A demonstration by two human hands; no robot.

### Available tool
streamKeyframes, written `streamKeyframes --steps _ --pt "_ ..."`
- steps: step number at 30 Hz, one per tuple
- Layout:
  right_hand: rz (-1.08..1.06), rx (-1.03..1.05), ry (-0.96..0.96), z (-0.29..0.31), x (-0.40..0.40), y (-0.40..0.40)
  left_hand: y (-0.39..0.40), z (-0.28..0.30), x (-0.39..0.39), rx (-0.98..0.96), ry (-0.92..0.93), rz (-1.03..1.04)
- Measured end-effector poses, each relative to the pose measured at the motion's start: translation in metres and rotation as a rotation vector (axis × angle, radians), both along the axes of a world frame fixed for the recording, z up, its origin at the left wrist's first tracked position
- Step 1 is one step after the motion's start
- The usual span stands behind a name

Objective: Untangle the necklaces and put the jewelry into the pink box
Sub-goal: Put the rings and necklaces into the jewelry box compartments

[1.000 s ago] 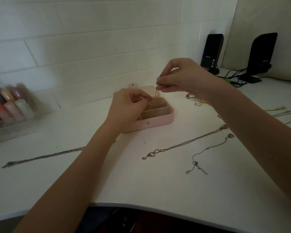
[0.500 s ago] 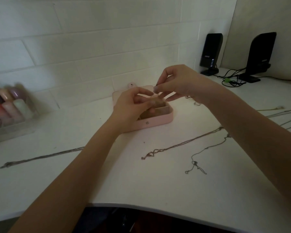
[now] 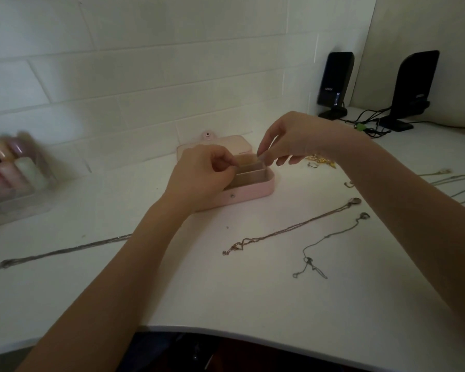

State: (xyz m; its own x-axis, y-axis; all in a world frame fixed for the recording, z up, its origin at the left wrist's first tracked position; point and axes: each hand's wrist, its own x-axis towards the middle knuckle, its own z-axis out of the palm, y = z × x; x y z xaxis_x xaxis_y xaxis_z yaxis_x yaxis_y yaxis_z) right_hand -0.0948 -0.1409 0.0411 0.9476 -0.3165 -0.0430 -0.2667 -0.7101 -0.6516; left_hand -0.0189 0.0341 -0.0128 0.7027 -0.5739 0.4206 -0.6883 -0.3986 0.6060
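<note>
Right now both hands are hovering over the open pink box (image 3: 249,189) on the tabletop (image 3: 253,296). The left hand (image 3: 199,178) and right hand (image 3: 293,138) are pinching something too fine to identify, likely feeding it into a compartment; the rose-gold necklace (image 3: 293,228) is lying nearby.

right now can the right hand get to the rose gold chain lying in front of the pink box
Probably yes: the rose gold chain lies bare on the table, nothing on it, just below the right hand, whose fingertips are busy over the pink box.
</note>
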Motion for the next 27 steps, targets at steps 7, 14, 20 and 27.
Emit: streamKeyframes --steps 7,14,20,27 --pt "0.083 -0.170 0.071 -0.015 0.005 0.006 -0.001 -0.002 -0.005 0.195 -0.092 -0.055" --pt "0.012 -0.110 -0.055 -0.009 -0.011 -0.006 -0.006 -0.009 -0.014 0.190 -0.083 -0.307" --pt "-0.440 -0.094 -0.273 -0.027 -0.095 -0.095 -0.010 -0.014 -0.006 0.109 -0.068 -0.356" --pt "-0.776 -0.348 -0.046 -0.069 -0.158 -0.185 -0.020 -0.019 -0.017 0.126 -0.060 -0.310"
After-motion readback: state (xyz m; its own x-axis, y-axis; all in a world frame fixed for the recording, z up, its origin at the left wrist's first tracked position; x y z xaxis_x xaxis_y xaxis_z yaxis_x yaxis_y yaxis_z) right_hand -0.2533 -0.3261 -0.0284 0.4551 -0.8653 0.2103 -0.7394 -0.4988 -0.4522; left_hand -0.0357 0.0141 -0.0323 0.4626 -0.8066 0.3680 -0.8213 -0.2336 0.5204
